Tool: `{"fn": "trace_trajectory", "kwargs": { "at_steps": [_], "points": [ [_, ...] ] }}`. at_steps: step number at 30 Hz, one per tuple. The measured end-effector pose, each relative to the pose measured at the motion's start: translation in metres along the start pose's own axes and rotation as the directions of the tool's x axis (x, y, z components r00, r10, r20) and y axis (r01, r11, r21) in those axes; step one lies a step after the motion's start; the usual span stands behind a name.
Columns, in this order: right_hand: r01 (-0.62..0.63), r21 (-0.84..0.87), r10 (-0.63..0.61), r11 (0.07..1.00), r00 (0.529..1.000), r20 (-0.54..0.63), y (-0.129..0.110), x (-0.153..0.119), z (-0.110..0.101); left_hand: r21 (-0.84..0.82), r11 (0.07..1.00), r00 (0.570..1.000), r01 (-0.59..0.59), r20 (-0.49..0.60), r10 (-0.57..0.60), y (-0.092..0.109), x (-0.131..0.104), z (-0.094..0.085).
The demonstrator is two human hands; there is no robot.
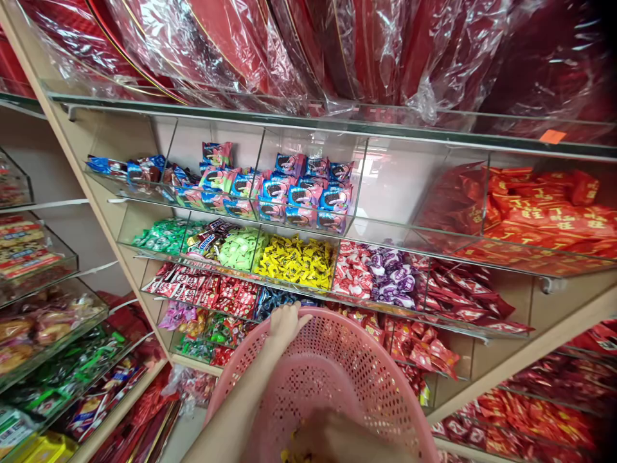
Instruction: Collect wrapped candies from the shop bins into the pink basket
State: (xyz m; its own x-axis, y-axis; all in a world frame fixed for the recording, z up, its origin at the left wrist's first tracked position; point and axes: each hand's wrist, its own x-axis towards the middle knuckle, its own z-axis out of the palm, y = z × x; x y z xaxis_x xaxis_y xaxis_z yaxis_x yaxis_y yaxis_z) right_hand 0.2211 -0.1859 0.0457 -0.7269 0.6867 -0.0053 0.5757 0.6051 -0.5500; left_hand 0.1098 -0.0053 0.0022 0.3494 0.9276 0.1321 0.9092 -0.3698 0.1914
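My left hand (283, 325) grips the far rim of a round pink perforated plastic basket (393, 379), its fingers hooked over the edge and the thumb out to the right. Down inside the basket is my right hand (332, 437), smeared by motion, with its fingers not clear. Some yellow-wrapped candies (288, 455) show beside it, low in the basket. Just beyond the rim, a shelf compartment holds a heap of similar yellow candies (296, 262). Red-and-white candies (354, 269) and purple ones (393, 276) lie to its right.
Clear-walled shelf bins hold blue-and-pink snack packs (306, 193), green candies (161, 236), pale green candies (238, 249) and orange-red packets (544, 206). A glass shelf edge (289, 123) runs above, under red items in plastic wrap (313, 51). Wooden uprights (103, 212) stand at both sides.
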Motion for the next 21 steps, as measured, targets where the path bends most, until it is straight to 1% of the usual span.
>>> {"fn": "trace_trajectory", "kwargs": {
  "at_steps": [1,2,3,4,6,8,10,12,13,15,16,18,21],
  "points": [
    [-0.006,-0.009,0.005,1.0,0.999,-0.038,0.004,0.008,-0.014,0.001,1.0,1.0,0.001,0.0,-0.001,-0.001,0.0,0.0],
    [-0.013,-0.034,0.009,0.999,0.994,-0.111,0.008,0.017,-0.031,0.002,1.0,1.0,0.001,0.001,-0.001,-0.001,0.0,0.001],
    [-0.026,-0.071,0.01,0.997,0.977,-0.214,0.012,0.027,-0.049,0.004,1.0,1.0,0.001,0.003,-0.001,-0.002,-0.001,0.001],
    [-0.036,-0.11,0.0,0.993,0.951,-0.308,0.017,0.039,-0.069,0.005,1.0,1.0,0.002,0.005,-0.002,-0.002,-0.001,0.001],
    [-0.109,-0.196,0.012,0.975,0.897,-0.443,0.027,0.064,-0.106,0.009,1.0,1.0,0.0,-0.006,0.0,-0.002,-0.002,0.001],
    [-0.256,-0.269,0.08,0.928,0.846,-0.528,0.038,0.09,-0.136,0.011,1.0,1.0,-0.006,-0.031,0.007,-0.002,-0.003,0.001],
    [-0.433,-0.301,0.219,0.85,0.809,-0.546,0.049,0.115,-0.154,0.012,1.0,0.999,-0.007,-0.043,0.007,-0.003,-0.003,0.0],
    [-0.595,-0.297,0.391,0.747,0.755,-0.527,0.058,0.136,-0.161,0.012,1.0,0.999,0.004,-0.039,-0.003,-0.005,-0.004,-0.001],
    [-0.663,-0.287,0.479,0.692,0.718,-0.504,0.062,0.145,-0.161,0.012,1.0,0.999,0.012,-0.036,-0.012,-0.007,-0.004,-0.001],
    [-0.757,-0.263,0.619,0.598,0.645,-0.449,0.069,0.16,-0.158,0.014,0.999,0.999,0.03,-0.035,-0.03,-0.01,-0.004,-0.002],
    [-0.783,-0.253,0.662,0.569,0.618,-0.425,0.072,0.165,-0.155,0.013,0.999,0.999,0.037,-0.036,-0.037,-0.012,-0.004,-0.002],
    [-0.806,-0.239,0.695,0.542,0.59,-0.411,0.078,0.172,-0.15,0.008,0.999,0.998,0.05,-0.035,-0.05,-0.015,-0.003,-0.003],
    [-0.823,-0.226,0.679,0.521,0.56,-0.474,0.086,0.175,-0.144,0.002,0.999,0.998,0.054,-0.042,-0.054,-0.019,-0.003,-0.002]
  ]
}}
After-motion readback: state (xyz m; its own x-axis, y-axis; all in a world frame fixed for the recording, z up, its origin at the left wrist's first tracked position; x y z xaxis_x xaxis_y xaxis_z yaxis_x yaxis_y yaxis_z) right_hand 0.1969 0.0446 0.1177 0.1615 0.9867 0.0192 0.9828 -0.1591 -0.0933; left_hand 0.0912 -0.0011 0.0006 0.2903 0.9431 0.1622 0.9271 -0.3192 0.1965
